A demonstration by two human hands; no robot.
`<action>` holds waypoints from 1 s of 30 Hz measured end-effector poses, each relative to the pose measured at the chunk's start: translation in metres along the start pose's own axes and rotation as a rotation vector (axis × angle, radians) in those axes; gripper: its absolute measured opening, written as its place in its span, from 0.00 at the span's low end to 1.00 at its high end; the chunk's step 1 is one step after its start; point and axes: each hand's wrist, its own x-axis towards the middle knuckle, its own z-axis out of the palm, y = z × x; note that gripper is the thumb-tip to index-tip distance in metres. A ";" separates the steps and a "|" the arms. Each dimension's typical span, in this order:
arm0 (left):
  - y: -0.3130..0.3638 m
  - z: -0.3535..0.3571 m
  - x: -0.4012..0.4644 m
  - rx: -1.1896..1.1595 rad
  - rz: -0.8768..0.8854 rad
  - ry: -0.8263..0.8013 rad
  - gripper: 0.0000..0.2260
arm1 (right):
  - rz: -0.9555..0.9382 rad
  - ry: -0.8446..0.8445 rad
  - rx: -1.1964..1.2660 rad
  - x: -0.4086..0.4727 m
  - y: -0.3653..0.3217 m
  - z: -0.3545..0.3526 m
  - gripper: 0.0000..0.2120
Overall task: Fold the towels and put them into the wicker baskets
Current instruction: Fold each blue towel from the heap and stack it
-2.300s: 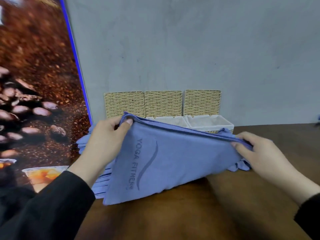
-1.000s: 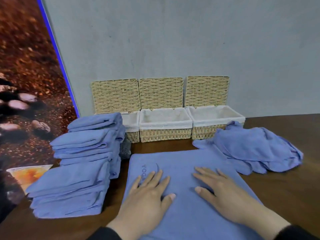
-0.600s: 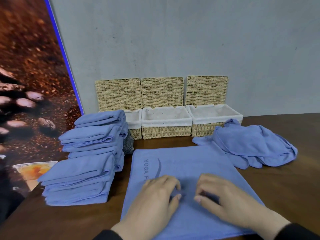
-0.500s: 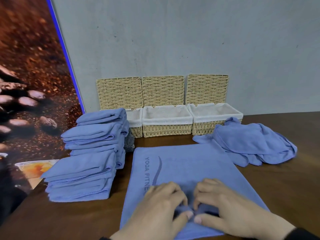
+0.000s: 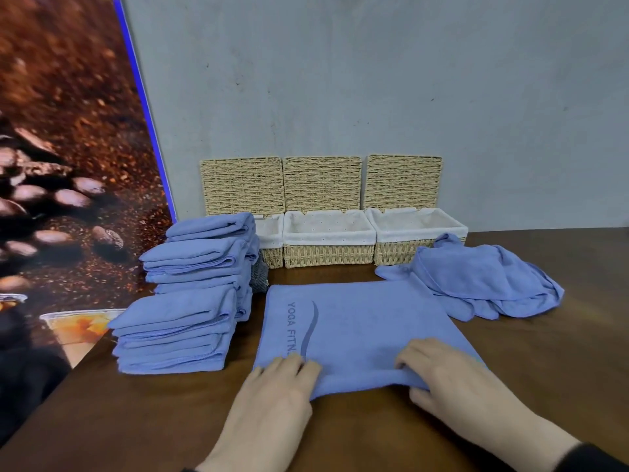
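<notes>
Gripping the near edge of the blue yoga towel (image 5: 360,328), both hands pinch it: left hand (image 5: 272,393), right hand (image 5: 456,379). It's spread on the brown surface (image 5: 544,369), folded stack (image 5: 190,301) left, three wicker baskets (image 5: 328,257) behind, crumpled towels (image 5: 483,281) right.

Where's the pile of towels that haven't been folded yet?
The crumpled pile lies on the table's right side in the head view, just in front of the right basket and beside the spread towel.

Folded stacks (image 5: 190,301) block the left basket (image 5: 270,238); the middle basket (image 5: 329,245) stands unobstructed.
</notes>
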 end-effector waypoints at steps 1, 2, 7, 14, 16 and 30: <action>-0.005 -0.001 -0.004 0.018 -0.030 0.028 0.17 | 0.055 0.004 -0.019 -0.004 0.004 -0.003 0.07; -0.012 -0.003 -0.008 -0.013 -0.054 0.049 0.22 | 0.115 0.013 -0.026 -0.008 0.009 -0.008 0.08; -0.026 -0.035 -0.022 -0.366 -0.261 0.068 0.13 | 0.355 0.058 0.278 -0.025 0.027 -0.037 0.12; -0.039 -0.077 0.001 -0.485 -0.386 -0.009 0.10 | 0.408 0.068 0.515 -0.020 0.040 -0.079 0.15; -0.044 -0.089 0.004 -0.427 -0.399 -0.045 0.11 | 0.399 0.074 0.504 -0.016 0.040 -0.088 0.13; -0.046 -0.029 0.108 0.035 -0.015 0.030 0.20 | 0.378 0.191 0.289 0.068 0.055 -0.044 0.11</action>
